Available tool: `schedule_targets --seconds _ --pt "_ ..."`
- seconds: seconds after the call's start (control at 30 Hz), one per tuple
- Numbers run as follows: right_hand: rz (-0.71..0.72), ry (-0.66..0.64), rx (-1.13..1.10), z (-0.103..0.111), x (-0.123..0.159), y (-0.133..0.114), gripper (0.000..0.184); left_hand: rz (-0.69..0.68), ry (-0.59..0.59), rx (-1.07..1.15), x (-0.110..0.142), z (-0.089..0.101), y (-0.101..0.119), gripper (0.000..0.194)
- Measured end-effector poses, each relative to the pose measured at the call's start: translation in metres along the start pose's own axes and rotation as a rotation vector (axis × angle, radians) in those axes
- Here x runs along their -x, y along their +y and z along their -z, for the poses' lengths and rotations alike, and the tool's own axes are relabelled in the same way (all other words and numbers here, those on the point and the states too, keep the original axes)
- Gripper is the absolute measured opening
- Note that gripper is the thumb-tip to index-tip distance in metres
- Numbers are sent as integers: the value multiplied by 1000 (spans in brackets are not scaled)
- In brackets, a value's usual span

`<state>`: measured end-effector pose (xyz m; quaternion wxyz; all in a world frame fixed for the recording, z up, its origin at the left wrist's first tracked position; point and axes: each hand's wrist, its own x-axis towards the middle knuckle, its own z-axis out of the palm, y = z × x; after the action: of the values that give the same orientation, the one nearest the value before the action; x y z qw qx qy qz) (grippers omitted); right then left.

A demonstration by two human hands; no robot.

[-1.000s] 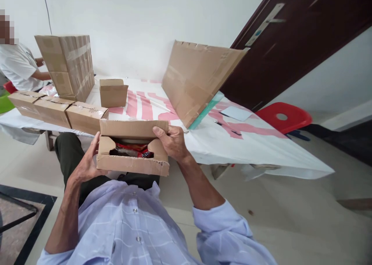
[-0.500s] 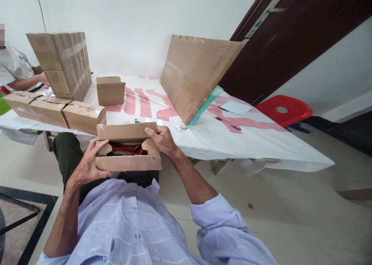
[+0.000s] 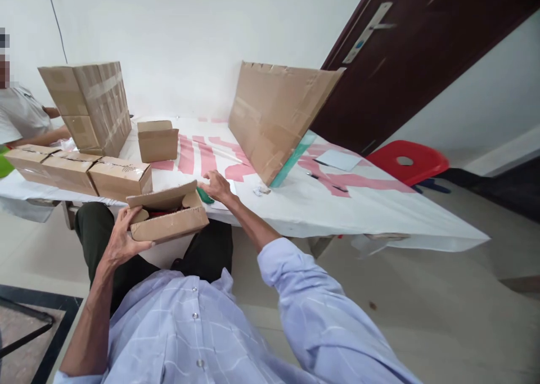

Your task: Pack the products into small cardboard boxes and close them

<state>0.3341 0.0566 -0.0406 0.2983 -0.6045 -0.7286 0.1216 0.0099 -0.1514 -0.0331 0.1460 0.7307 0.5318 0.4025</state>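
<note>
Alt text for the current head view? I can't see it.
The left hand holds an open box with red contents partly showing, while the right hand is by a green item on the table. Other boxes stand at left.

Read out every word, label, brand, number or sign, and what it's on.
No text is readable.
Box at the row's right end: dark marks on top, too small.
Held box: no lettering visible.
Co-worker's shirt: dark mark, too small.
Tablecloth: pink shapes, no legible word.

Brown cardboard box (image 3: 172, 225), open, tilted, flap (image 3: 169, 198) raised, red contents (image 3: 159, 213) within; small green item (image 3: 205, 196) just beside.
</note>
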Motion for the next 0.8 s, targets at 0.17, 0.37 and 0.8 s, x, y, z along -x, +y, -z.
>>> schedule_targets --seconds 0.17,0.37,0.8 --pt "-19 -120 211 -24 -3 1 32 25 144 -25 -48 0 -6 101" --pt "-63 -221 328 -37 0 14 42 22 133 54 -101 -14 -6 102" --pt "-87 -108 35 -39 2 35 35 -61 170 91 -152 -6 16 99"
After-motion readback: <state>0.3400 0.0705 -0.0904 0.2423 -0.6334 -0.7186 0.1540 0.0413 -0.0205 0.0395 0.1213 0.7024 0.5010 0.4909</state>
